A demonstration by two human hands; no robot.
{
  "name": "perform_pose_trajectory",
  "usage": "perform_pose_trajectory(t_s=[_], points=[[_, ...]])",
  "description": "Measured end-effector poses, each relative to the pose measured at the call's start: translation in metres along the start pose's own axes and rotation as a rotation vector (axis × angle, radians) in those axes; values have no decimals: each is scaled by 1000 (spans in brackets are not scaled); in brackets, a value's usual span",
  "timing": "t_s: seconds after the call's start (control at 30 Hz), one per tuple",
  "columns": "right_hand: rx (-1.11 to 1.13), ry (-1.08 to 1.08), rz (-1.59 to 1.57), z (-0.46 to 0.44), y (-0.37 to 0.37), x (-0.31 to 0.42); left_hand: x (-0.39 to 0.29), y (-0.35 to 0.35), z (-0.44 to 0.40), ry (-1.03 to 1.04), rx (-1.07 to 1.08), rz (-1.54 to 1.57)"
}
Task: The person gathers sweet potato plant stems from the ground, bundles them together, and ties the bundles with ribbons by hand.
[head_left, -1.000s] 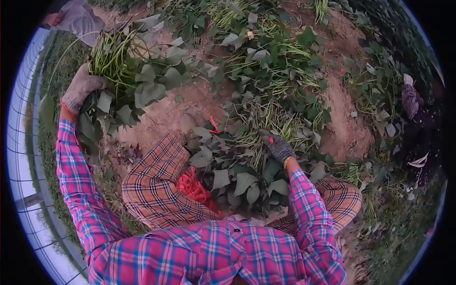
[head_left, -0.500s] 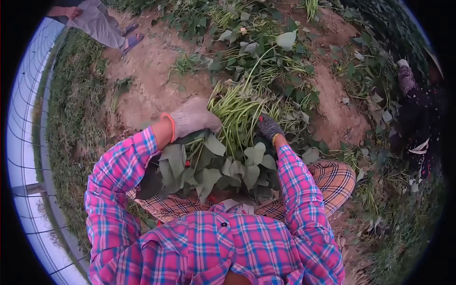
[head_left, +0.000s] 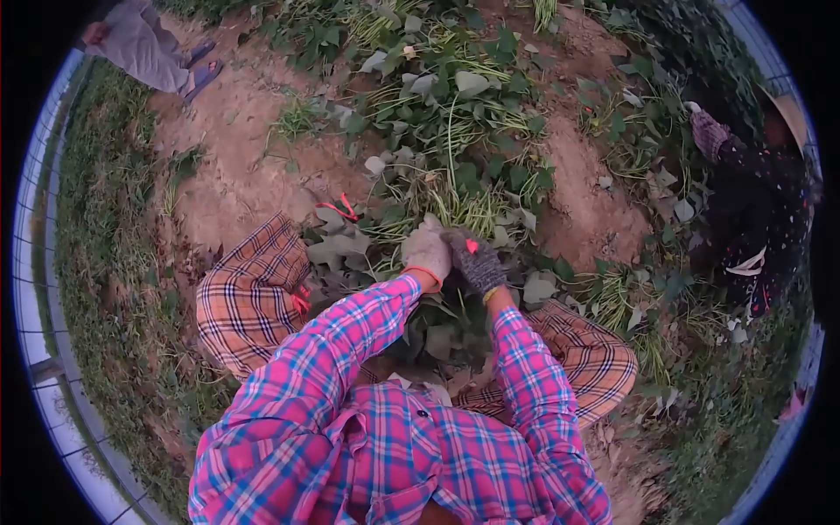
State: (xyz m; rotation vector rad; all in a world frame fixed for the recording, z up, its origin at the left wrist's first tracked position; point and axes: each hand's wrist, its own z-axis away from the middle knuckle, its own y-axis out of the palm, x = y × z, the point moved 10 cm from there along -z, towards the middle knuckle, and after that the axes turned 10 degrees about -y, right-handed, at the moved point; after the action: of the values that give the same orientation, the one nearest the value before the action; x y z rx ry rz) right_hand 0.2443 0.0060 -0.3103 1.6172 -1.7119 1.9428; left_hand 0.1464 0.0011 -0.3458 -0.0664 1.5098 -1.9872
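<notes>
My left hand (head_left: pixel 427 248), in a pale glove, is closed beside my right hand (head_left: pixel 477 261), in a dark grey glove. They meet around a bunch of green leafy stems (head_left: pixel 464 210), whose cut ends fan out beyond the gloves. Its broad leaves (head_left: pixel 437 339) hang toward my lap, partly hidden by my forearms. A small red patch shows on the right glove; whether it is glove or tie I cannot tell. The fingers on the far side are hidden. A red string (head_left: pixel 339 210) lies on leaves to the left of the hands.
Cut vines and leaves (head_left: pixel 499 131) cover the ground ahead, with bare soil (head_left: pixel 236 140) at the left. One person (head_left: pixel 144 48) stands at the upper left; another person in dark spotted clothing (head_left: pixel 761 201) is at the right. My checked trouser knees (head_left: pixel 249 302) flank the bunch.
My left hand has moved right, from the bunch's left side to against my right hand. The stems are gathered more tightly. The red string and my left knee have come into view.
</notes>
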Motion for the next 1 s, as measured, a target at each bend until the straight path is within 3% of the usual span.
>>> perform_pose_trajectory(t_s=[0.1,0.17,0.23,0.3,0.33,0.4,0.43,0.47,0.5,0.53,0.6,0.7,0.77,0.83,0.9,0.97,1.0], points=[[182,311,23,10,43,-55,-6,12,6,146,-6,-106],[228,430,-104,-15,3,-13,-7,-1,8,119,183,-1],[161,327,-227,-23,26,-40,-12,-23,10,155,445,95],[82,420,-268,-32,19,-39,-3,-12,-14,167,707,132],[24,455,-278,-30,16,-38,-25,-42,-25,246,829,308],[-37,469,-247,-32,18,-44,5,-29,-81,-65,1102,351],[-33,493,-209,-34,16,-40,-3,-68,-129,57,858,192],[-134,386,-121,-34,14,-36,-15,-112,-171,174,614,31],[-139,396,-123,-28,21,-38,-17,-154,-217,212,298,122],[-143,407,-125,-25,26,-40,2,-167,-263,82,259,328],[-114,436,-26,-28,20,-32,11,-205,-333,157,-36,376],[-6,457,77,-5,44,-54,-8,-220,-386,172,-125,281],[-77,374,116,7,53,-70,-34,-233,-411,330,-430,80],[-78,334,93,-16,42,-61,-53,-216,-450,403,-384,1],[-55,317,54,-41,36,-53,-86,-203,-467,641,-494,-119],[-18,328,-23,-48,44,-58,-96,-194,-490,628,-491,-189],[-12,327,-20,-55,43,-58,-89,-194,-508,476,-480,-240]])
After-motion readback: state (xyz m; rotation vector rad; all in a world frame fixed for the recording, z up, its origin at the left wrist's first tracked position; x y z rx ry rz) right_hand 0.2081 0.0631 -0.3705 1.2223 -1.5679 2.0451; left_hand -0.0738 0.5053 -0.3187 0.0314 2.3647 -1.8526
